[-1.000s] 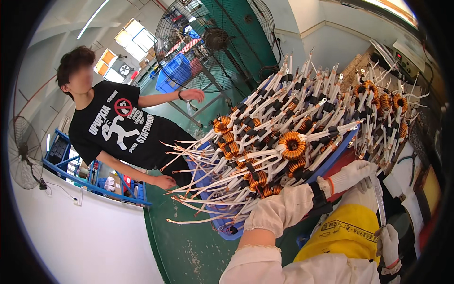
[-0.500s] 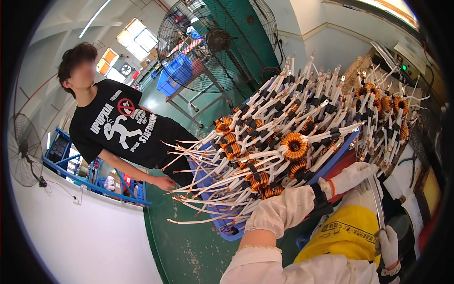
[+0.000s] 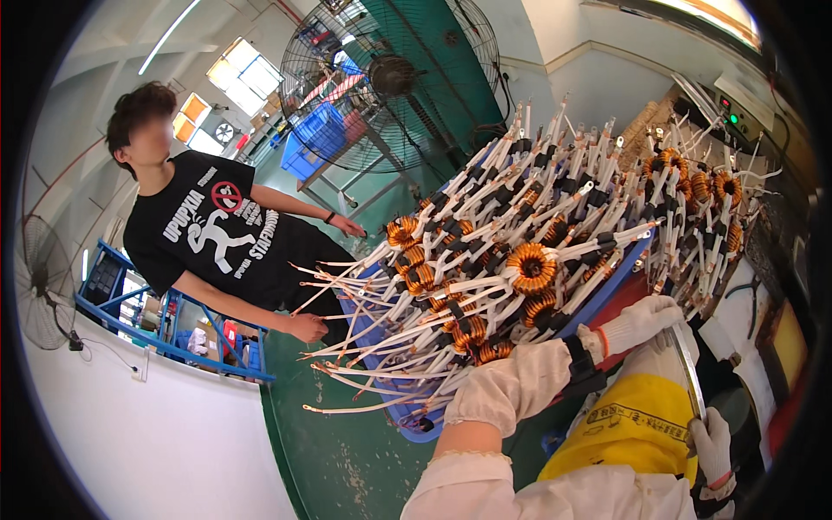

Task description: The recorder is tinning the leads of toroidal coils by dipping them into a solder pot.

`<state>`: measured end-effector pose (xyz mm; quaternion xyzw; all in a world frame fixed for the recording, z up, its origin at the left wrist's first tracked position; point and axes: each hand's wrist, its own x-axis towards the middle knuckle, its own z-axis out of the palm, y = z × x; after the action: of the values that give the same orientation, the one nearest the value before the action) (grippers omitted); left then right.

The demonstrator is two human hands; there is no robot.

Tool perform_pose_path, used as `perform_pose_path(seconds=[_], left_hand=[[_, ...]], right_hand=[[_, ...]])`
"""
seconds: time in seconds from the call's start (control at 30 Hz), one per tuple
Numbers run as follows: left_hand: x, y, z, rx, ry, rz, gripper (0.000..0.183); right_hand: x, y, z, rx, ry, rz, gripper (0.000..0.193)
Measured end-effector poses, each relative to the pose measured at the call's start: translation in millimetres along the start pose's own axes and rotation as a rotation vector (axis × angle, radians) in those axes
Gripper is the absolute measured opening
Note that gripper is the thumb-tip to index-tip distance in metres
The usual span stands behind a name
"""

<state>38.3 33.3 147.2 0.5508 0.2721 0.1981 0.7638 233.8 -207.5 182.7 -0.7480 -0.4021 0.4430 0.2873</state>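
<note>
A narrow silvery metal strip (image 3: 687, 368) stands slanted over my lap, beside a yellow printed apron or cloth (image 3: 633, 416). My left hand (image 3: 641, 320), in a white knit glove with an orange cuff, is closed around its upper end. Lower down, my right hand (image 3: 712, 444), also gloved in white, grips the other end. What the strip belongs to, if anything, cannot be made out. Just beyond my left forearm, a blue bin (image 3: 607, 288) is heaped with copper-wound ring coils (image 3: 531, 267) that have long white sleeved leads with metal terminals.
More ring coils (image 3: 728, 189) are piled at the right, near a box with lit indicators (image 3: 733, 117). A person in a black T-shirt (image 3: 230, 225) stands across the bin at the left. Behind it is a large caged fan (image 3: 390, 76). Blue shelving (image 3: 173, 334) stands at far left.
The strip's upper end has shifted slightly left with my left hand, and my right hand has risen slightly. The other person's second hand has come into view beyond the bin.
</note>
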Motion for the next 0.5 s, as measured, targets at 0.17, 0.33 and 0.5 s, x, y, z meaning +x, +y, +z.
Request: perform_pose_path(seconds=[0.17,0.33,0.5], left_hand=[[1.1,1.6,3.5,-0.042,-0.049,0.042,0.02],[1.1,5.3,-0.4,-0.039,-0.105,-0.049,0.013],[-1.3,8.3,-1.9,-0.043,-0.148,-0.021,0.022]], right_hand=[[4.3,9.9,7.8,-0.062,0.071,-0.075,0.014],[7.7,4.5,11.5,-0.122,0.117,-0.123,0.013],[5.2,3.8,10.3,-0.022,0.067,-0.007,0.023]])
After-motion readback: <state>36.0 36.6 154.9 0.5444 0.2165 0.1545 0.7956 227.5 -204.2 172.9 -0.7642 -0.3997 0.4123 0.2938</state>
